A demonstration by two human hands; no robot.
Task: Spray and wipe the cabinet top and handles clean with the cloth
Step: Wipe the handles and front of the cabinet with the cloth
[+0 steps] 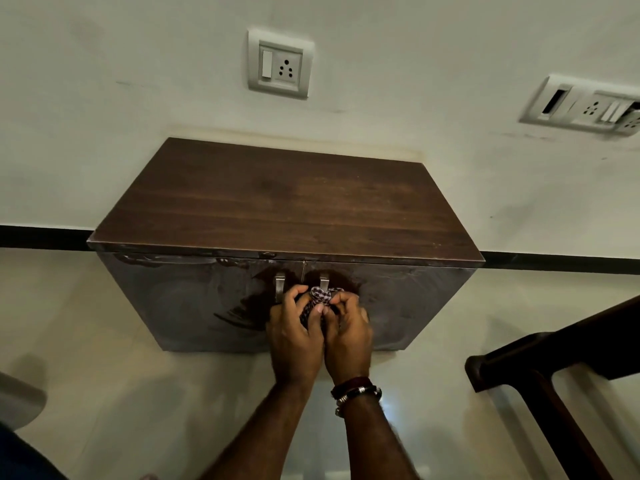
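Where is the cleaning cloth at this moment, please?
In the head view, the checked cloth is bunched between the left hand and right hand, low on the cabinet front, over the right door handle.

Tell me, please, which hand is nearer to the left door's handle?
Left. The left hand sits just right of the left handle; the right hand lies farther right, below the right handle.

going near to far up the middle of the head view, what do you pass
Left hand and right hand gripping the cloth → the two metal door handles → cabinet top → wall socket.
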